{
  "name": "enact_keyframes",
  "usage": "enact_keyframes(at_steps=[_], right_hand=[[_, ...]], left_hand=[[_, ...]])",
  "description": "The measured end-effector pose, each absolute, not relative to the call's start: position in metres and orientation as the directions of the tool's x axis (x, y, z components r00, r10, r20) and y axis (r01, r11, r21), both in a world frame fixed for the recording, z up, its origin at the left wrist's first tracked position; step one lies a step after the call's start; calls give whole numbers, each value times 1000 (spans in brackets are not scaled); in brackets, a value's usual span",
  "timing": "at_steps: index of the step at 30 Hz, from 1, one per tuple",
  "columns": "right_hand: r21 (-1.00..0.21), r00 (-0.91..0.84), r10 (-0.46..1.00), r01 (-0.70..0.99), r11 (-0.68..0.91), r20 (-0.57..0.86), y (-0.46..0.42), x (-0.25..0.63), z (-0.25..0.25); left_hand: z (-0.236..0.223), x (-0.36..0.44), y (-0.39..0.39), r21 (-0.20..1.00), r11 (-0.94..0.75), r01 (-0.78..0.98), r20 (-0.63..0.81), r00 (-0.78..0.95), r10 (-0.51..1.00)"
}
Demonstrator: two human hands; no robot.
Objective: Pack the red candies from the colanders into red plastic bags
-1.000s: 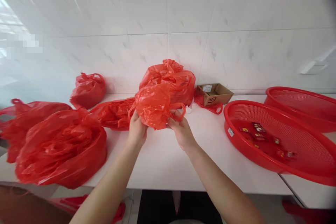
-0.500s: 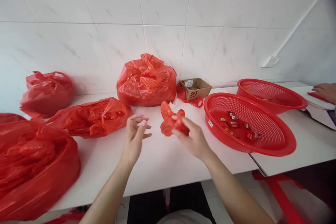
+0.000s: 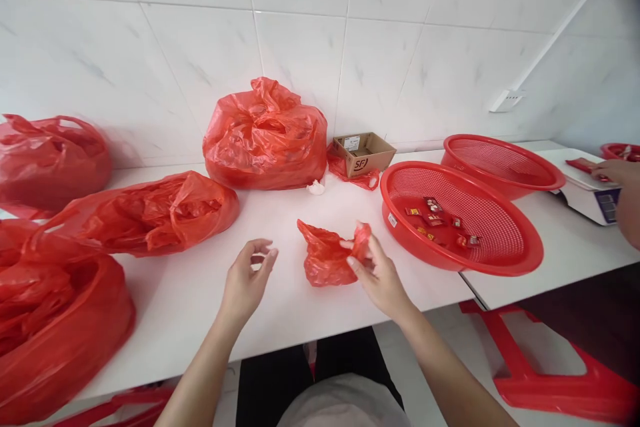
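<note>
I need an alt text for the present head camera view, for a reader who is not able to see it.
A person's right hand holds a small red plastic bag above a white table; the left hand is empty. Large red bags lie to the left, and red baskets stand to the right.

Cardboard box (image 3: 377,162), wall socket (image 3: 506,101), red stool (image 3: 537,392).
I see the box is open, near the tiled wall (image 3: 300,40); the stool is lower than the table (image 3: 283,303).

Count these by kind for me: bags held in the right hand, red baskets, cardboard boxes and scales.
Red bag in right hand: 1
Red baskets, one cut off at the right edge: 3
Cardboard box: 1
Scale: 1
Total: 6
</note>
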State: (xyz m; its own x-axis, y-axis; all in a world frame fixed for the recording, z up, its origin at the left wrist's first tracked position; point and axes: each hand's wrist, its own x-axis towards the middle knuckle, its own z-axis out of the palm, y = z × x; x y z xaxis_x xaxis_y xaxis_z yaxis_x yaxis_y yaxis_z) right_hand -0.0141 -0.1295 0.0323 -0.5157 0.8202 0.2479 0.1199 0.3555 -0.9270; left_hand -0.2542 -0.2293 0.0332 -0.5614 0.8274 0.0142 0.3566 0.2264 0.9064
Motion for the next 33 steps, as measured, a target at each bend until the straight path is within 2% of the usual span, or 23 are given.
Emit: enact_keyframes(at_steps=[4, 6, 9, 11, 13, 16, 18, 19, 20, 22, 24, 26, 28, 31, 33], right_hand=[[-882, -643, 709, 109, 459, 289, -153, -29, 18], [-897, -579, 761, 112, 429, 292, -157, -28, 10], [-952, -297, 923, 107, 288, 246, -152, -9, 2], [-972, -167, 967, 100, 213, 194, -146, 9, -3], [-971, -165, 968, 118, 209, 189, -143, 24, -6], [-907, -308, 896, 174, 383, 319, -145, 35, -3], [-814, -451, 779, 170, 555, 436, -150, 32, 4], [-771, -509, 715, 145, 620, 479, -153, 28, 10], [-741, -548, 662, 109, 663, 511, -156, 23, 15], [-733, -568, 616, 32, 680, 546, -162, 12, 26], [-762, -565, 622, -18, 648, 542, -167, 5, 33], [-800, -568, 653, -16, 600, 501, -169, 4, 34], [-861, -527, 735, 10, 508, 427, -168, 12, 30], [-946, -363, 883, 15, 325, 297, -161, 32, 22], [-961, -297, 919, 19, 276, 258, -155, 44, 17]], left_hand=[[39, -223, -209, 890, 175, 422, 13, -407, 914], [29, -225, -202, 884, 190, 426, -2, -403, 915], [9, -252, -205, 899, 232, 371, 4, -536, 844], [2, -273, -213, 918, 244, 314, 9, -629, 777], [5, -284, -223, 927, 249, 279, 17, -697, 716], [26, -269, -232, 912, 233, 337, 116, -759, 641], [44, -242, -230, 862, 142, 487, 271, -679, 683], [51, -226, -227, 822, 61, 566, 335, -568, 752], [55, -211, -222, 794, 5, 608, 339, -449, 827], [54, -186, -210, 773, 9, 634, 221, -282, 934], [43, -173, -196, 785, 99, 611, 79, -257, 963], [31, -172, -187, 815, 148, 560, 14, -275, 961], [27, -184, -184, 861, 129, 492, 8, -266, 964], [39, -217, -193, 941, 74, 329, 17, -266, 964], [55, -241, -203, 987, 23, 161, 28, -308, 951]])
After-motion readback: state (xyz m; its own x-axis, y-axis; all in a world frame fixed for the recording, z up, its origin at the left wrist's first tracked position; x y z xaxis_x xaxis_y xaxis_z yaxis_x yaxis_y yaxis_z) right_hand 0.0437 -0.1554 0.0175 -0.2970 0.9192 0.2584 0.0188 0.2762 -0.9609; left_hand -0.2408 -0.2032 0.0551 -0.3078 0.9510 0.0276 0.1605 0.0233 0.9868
